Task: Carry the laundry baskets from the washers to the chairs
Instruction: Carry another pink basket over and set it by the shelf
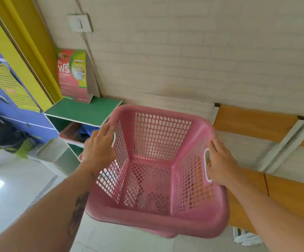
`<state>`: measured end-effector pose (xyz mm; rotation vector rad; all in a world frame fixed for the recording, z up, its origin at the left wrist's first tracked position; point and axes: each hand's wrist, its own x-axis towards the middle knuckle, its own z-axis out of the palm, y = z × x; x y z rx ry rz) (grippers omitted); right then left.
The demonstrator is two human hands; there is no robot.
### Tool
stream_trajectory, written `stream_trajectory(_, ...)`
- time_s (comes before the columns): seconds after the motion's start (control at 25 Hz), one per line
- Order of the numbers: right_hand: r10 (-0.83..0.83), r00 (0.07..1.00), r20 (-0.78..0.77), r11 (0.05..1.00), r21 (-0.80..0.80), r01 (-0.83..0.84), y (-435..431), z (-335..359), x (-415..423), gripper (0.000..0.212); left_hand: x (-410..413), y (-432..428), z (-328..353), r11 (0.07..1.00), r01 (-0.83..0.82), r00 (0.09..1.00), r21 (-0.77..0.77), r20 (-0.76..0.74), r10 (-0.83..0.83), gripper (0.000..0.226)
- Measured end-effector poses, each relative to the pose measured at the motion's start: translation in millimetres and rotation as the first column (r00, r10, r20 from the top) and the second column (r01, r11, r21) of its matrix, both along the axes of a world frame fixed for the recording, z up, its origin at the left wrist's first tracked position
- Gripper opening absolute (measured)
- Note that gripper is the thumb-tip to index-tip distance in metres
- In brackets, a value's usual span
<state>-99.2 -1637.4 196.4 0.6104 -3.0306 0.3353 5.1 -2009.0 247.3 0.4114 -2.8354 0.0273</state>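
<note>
Between both hands hangs a pink basket, held up off the floor at mid-frame, mouth tipped toward the camera. L hand sits on the basket's left side, fingers curled over the rim by the white-edged handle slot, gripping it; forearm runs down to the bottom-left corner. R hand grips the right side, closed round the rim at the other white-edged slot, w/ the thumb showing at the slot. So the basket lies straight betw. the two hands, one on each side wall, near rim closest to the body. A second pink edge shows just under the near rim; can't tell what it is. Behind & left of the basket stands a green shelf w/ another pink basket in its compartment and a red-green carton on top. Grey bin is beside the shelf, lower left. Wood seats run along the white brick wall to the right, near the R hand.
</note>
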Motion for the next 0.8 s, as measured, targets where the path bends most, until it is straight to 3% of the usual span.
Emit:
stream_trajectory(0.2,-0.086,0.994,0.071,0.994,0.075,0.081,-43,-86,-16,0.08,-46,-50,-110,0.988,0.108,0.992,0.111,0.046,-0.114,0.075)
stream_trajectory(0.28,-0.107,0.99,0.093,0.985,0.147,0.093,-58,-138,-17,0.076,-59,-71,-170,0.976,0.179,0.971,0.121,0.139,-0.195,0.086)
stream_trajectory(0.36,-0.128,0.979,0.156,0.975,0.203,0.095,-73,-192,-16,0.077,-70,-90,-229,0.973,0.154,0.938,0.169,0.285,-0.198,0.094)
stream_trajectory(0.56,-0.228,0.934,0.275,0.948,0.281,0.149,-102,-277,-4,0.091,-76,-109,-331,0.966,0.073,0.855,0.248,0.483,-0.188,0.1)
stream_trajectory(0.8,-0.273,0.873,0.405,0.939,0.311,0.149,-114,-324,-14,0.106,-84,-107,-389,0.955,0.048,0.833,0.292,0.517,-0.2,0.08)
